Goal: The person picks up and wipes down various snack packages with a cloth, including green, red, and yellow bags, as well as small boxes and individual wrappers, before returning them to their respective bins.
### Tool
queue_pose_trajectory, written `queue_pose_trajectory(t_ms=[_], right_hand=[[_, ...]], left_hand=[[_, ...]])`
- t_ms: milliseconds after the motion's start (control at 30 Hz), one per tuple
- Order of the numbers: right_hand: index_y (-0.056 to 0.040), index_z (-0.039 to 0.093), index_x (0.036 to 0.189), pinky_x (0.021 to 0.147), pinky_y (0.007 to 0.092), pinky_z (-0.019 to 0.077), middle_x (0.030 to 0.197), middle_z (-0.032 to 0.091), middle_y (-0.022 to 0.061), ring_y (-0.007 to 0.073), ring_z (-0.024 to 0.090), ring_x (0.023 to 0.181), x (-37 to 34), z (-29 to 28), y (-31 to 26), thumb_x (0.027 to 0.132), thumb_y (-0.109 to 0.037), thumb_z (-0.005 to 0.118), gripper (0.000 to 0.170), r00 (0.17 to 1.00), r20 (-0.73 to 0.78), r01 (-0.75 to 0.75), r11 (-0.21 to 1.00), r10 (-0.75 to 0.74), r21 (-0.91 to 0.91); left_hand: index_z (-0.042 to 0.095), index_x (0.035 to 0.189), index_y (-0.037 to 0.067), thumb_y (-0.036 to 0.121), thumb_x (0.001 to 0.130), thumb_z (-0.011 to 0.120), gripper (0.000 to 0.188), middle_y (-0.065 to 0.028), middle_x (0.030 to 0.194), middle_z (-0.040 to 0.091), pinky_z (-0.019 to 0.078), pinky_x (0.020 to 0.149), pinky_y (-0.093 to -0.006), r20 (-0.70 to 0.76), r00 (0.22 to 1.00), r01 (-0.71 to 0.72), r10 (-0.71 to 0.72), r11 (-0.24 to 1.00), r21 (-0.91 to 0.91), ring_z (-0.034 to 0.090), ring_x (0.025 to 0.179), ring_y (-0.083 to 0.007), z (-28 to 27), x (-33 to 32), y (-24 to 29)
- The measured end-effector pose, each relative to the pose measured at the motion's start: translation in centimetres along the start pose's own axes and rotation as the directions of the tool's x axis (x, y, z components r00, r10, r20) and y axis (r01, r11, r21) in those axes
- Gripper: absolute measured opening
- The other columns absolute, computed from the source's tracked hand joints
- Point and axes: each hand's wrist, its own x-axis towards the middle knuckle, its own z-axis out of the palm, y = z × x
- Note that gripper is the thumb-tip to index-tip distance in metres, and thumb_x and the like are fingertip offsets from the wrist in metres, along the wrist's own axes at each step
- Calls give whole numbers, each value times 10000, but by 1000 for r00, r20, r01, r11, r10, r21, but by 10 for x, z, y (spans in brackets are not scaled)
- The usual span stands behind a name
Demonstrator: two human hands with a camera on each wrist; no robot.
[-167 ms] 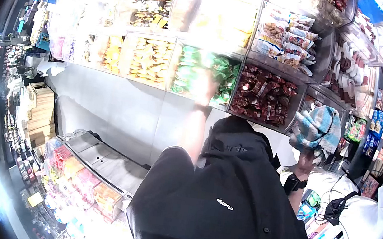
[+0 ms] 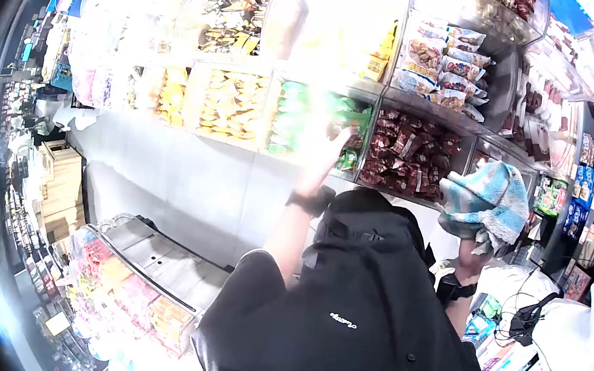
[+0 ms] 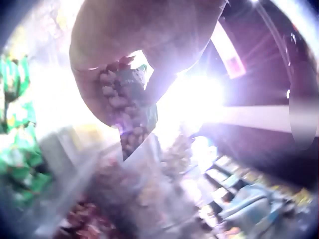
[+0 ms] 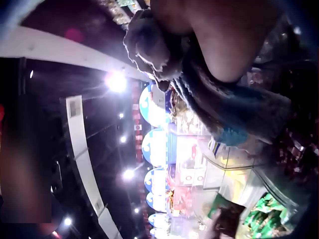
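- So the packet (image 3: 127,112) is in the left hand (image 3: 142,37), pinched between thumb and fingers at its top end, bottom corner poking out free.
- Location-wise, the head cam has that hand at the front of the bin of green packs (image 2: 348,161), next to the red packs (image 2: 413,155). Glare eats most of the detail there, and I can't tell if the hand touches anything else.
- My guess is it's light, with a thin, crinkly, slightly slick wrapper. The front shows nut-like lumps, but print or real contents, can't tell from this blur.
- If the filling is crunchy, squeezing the middle could crush it. I'd hold the top edge, pretty much like here, just firm enough that the film doesn't slide.
- Right hand (image 2: 472,257) has the cloth (image 2: 490,198) bunched up in its grip, off to the right of the red packs. Exact finger placement is hidden by the folds.
- Cloth looks soft and floppy, probably light unless damp. Nothing to break, so grab a fat wad in the middle; loose corners could snag the packs.
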Motion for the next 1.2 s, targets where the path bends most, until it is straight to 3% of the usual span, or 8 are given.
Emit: queue_pose_trajectory(t_ms=[100, 233, 367, 400, 533, 700, 833, 1200], right_hand=[[-72, 453, 1317, 1069, 445, 344, 1321, 510, 88, 245, 472, 1212, -12, 85, -4, 955, -363, 496, 466, 929, 345, -251, 916, 137, 313], [-65, 404, 1337, 888, 361, 506, 1269, 526, 132, 237, 566, 1090, -2, 131, 15, 906, -204, 605, 496, 851, 449, -380, 909, 272, 170], [-44, 358, 1344, 904, 313, 471, 1270, 509, 95, 183, 535, 1091, -12, 211, 39, 913, -122, 608, 505, 929, 370, 120, 940, 6, -318], [-39, 366, 1332, 939, 311, 444, 1276, 501, 86, 167, 511, 1122, -13, 218, 49, 928, -160, 600, 482, 953, 290, -46, 988, 87, -147], [-25, 443, 1261, 953, 299, 399, 1190, 523, 52, 133, 483, 1096, -9, 257, 33, 927, -162, 606, 397, 912, 355, 293, 932, -206, -213], [-23, 437, 1252, 966, 310, 413, 1194, 541, 72, 151, 501, 1117, 3, 261, 16, 913, 23, 511, 351, 935, 272, 282, 943, -229, -176], [-20, 406, 1275, 923, 292, 438, 1190, 527, 77, 148, 526, 1077, -8, 261, 22, 915, 15, 546, 387, 852, 354, 489, 826, -385, -279], [-35, 446, 1208, 895, 346, 478, 1173, 557, 145, 221, 575, 1052, -29, 236, 8, 866, -7, 628, 388, 887, 305, 428, 864, -347, -264]], left_hand=[[545, 1146, 7, 117, 907, 574, 264, -26, 997, 617, 460, 750, -236, 380, 898, 432, -223, 611, -663, 566, 839, -94, -13, -15, 72], [525, 1179, 7, 30, 909, 542, 272, -71, 1061, 639, 537, 779, -288, 582, 783, 621, -219, 216, -754, 636, 904, -141, -6, -26, 114], [422, 1343, -37, 54, 943, 494, 417, -153, 1293, 530, 372, 1022, -298, 479, 874, 429, -89, 607, -669, 510, 1200, -221, 1, -42, 150], [393, 1365, -60, 30, 939, 466, 441, -187, 1358, 476, 331, 1060, -326, 314, 929, -13, 194, 868, -496, 451, 1269, -251, 7, -46, 146], [401, 1358, -69, 17, 929, 467, 442, -222, 1329, 497, 340, 1057, -345, 433, 875, 66, 215, 834, -547, 473, 1255, -297, 4, -49, 153], [381, 1368, -70, 9, 913, 520, 482, -230, 1325, 490, 366, 1037, -357, 358, 804, -277, 475, 832, -480, 473, 1251, -313, 9, -59, 154], [377, 1391, -33, -36, 899, 526, 514, -142, 1384, 446, 379, 1030, -333, 508, 839, 243, 192, 704, -667, 472, 1235, -228, 2, -53, 156], [443, 1334, -18, -14, 916, 542, 429, -118, 1239, 563, 496, 862, -276, 552, 812, 349, 190, 600, -720, 586, 1068, -179, -5, -52, 160]])
